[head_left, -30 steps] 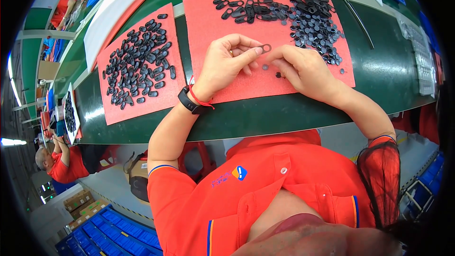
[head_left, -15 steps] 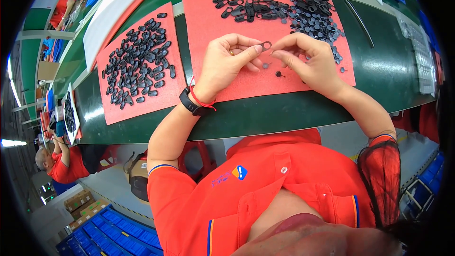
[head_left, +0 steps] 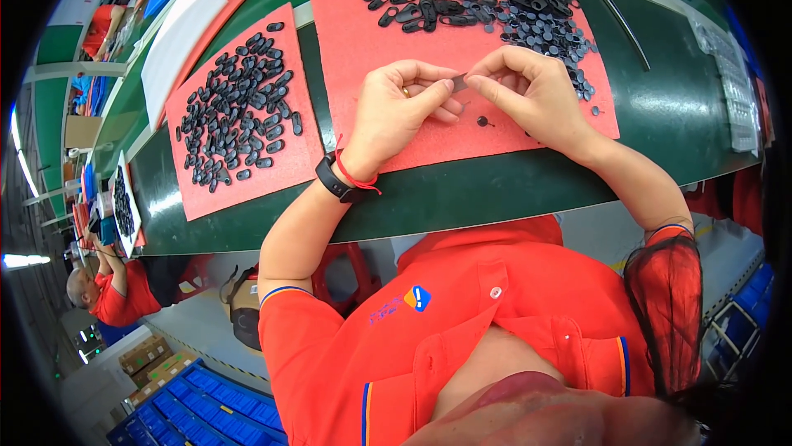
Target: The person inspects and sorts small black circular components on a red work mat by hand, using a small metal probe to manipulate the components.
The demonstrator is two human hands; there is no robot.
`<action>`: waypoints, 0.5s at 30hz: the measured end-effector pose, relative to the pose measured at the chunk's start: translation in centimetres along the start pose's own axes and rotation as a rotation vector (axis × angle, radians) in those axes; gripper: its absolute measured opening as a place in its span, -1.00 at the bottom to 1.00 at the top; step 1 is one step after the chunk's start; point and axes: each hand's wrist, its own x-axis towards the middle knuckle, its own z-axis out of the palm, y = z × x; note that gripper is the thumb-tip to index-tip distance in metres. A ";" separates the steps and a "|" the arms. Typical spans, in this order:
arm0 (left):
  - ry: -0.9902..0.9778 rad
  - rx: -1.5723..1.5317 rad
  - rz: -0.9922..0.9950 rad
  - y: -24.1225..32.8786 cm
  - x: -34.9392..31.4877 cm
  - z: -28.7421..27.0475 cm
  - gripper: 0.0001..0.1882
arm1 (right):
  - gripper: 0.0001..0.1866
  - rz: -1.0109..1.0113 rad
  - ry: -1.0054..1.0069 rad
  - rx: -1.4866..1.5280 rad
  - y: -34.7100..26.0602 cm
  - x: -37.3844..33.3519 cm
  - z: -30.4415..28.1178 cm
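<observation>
Left hand (head_left: 396, 108): your wrist is raised over the pink sheet (head_left: 351, 42), thumb and fingers pinching the small dark piece (head_left: 459, 83), other fingers curled beneath.
Right hand (head_left: 532, 99): yours comes in from the opposite side, bent at the wrist, thumb and index tips meeting the piece's right end; whether they grip or only press, you cannot tell from here.
Dark piece: between your two hands, above the sheet's middle.
Loose disc (head_left: 483, 121): on the sheet between your hands, nearer the right one.
Looped parts (head_left: 429, 9): scattered beyond your hands.
Grey discs (head_left: 540, 32): heaped beyond your right hand, its knuckles hiding some sheet there.
Oval pieces (head_left: 239, 108): spread on the second pink sheet (head_left: 289, 178) to your left.
Metal rod (head_left: 620, 23): lies on the green table (head_left: 470, 193), right of the sheet.
Hard to see: the dark piece's ends, covered by fingertips.
Cut off: the clear tray (head_left: 734, 99), fading into the dark rim.
</observation>
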 end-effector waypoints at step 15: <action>-0.042 -0.010 0.009 -0.5 0.1 0.0 -0.80 | -0.89 -0.101 0.037 -0.118 0.5 0.1 0.5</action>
